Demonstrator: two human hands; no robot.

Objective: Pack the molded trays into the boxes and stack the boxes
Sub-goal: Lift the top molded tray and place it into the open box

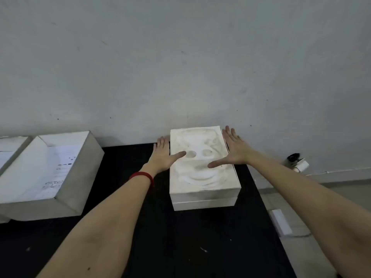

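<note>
A white molded tray with two round holes and curved recesses lies on top of a white box on the black table, close to the wall. My left hand lies flat along the tray's left edge, fingers spread, thumb resting on the tray by a hole. My right hand lies along the right edge, fingers spread toward the wall, thumb pointing across the tray's middle. Both hands press or steady the tray without gripping it.
An open white box with printed text inside stands at the left, with another box partly cut off beside it. The black table's right edge drops to a grey floor holding a white block and a plug.
</note>
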